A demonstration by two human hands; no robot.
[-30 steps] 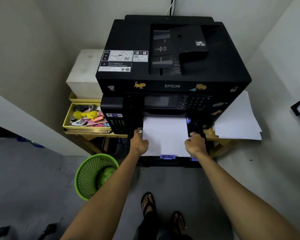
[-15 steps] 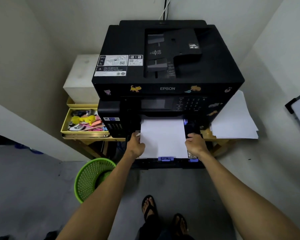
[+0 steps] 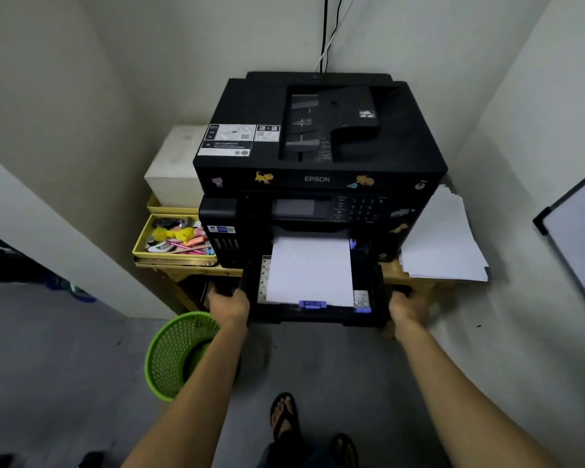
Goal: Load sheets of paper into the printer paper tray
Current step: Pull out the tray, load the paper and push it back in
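Observation:
A black Epson printer (image 3: 318,146) stands on a small wooden table. Its black paper tray (image 3: 318,317) is pulled out at the front, with purple guide tabs at its near edge. A stack of white sheets (image 3: 309,268) lies flat in the tray, the far end under the printer body. My left hand (image 3: 228,307) grips the tray's left front corner. My right hand (image 3: 409,307) grips the right front corner. A loose pile of white paper (image 3: 443,244) lies on the table to the right of the printer.
A green mesh waste basket (image 3: 176,352) stands on the floor below my left arm. A yellow tray (image 3: 142,243) of small stationery and a white box (image 3: 176,163) sit left of the printer. Walls close in on both sides. My sandalled feet (image 3: 284,417) are below.
Both hands left the sides of the paper stack and moved outward and down to the tray's front corners. The head pulled back, so the printer looks smaller.

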